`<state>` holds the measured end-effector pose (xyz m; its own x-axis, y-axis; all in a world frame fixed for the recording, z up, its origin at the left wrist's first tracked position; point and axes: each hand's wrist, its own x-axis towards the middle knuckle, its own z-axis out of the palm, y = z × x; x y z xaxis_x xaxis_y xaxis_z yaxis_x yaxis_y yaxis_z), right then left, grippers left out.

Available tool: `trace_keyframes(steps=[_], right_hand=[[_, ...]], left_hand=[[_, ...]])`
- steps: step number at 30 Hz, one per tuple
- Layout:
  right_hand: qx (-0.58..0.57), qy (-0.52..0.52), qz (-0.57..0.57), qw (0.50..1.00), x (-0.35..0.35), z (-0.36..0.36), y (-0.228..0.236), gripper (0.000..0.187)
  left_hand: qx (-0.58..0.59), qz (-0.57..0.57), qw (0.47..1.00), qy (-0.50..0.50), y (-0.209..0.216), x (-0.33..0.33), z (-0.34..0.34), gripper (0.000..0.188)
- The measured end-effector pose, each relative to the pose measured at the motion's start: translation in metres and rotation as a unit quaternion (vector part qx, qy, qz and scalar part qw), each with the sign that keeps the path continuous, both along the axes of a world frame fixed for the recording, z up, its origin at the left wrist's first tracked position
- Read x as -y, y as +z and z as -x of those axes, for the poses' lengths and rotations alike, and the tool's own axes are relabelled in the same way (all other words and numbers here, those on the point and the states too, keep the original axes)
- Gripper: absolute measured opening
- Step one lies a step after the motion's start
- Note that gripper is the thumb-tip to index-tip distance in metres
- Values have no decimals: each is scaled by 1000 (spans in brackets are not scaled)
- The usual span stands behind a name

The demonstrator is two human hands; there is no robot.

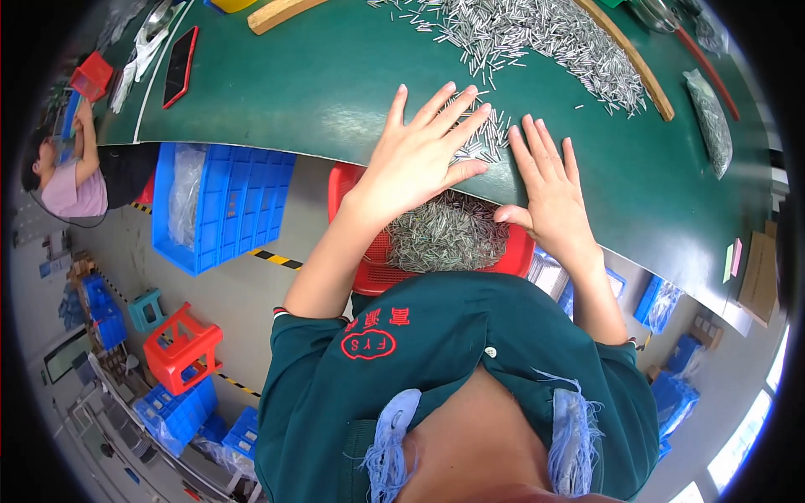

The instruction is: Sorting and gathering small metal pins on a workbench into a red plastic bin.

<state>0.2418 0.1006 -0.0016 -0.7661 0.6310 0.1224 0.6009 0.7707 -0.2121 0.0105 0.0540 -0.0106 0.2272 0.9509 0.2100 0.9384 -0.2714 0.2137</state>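
Note:
My left hand [419, 155] lies flat with fingers spread on the green tabletop [277, 101], near its front edge. Opposite it, my right hand [549, 189] is also open, its fingers stretched forward on the table. Between the two hands is a small patch of short metal pins [488, 138], partly covered by my left fingers. Below the table edge, a red plastic basket [369, 277] holds a heap of similar pins [449, 235]. A much larger pile of metal pins [537, 38] spreads across the far side of the table.
Wooden strips [629, 59] border the large pile. A red-edged phone [179, 67] lies at left, a bag of pins [709, 121] at right. A blue crate [222, 205] stands beside the table. Another person [75, 180] sits at far left; a red stool [182, 345] stands behind.

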Motion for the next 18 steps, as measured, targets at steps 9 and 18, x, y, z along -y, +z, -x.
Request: trace_keyframes(steps=[9,18], right_hand=[[-63,-18,37,997,3,-7,4,105],[-14,15,18,1000,15,-7,7,102]], left_hand=[[205,-96,970,86,-8,39,6,57],[124,-124,983,59,-3,70,-10,33]])
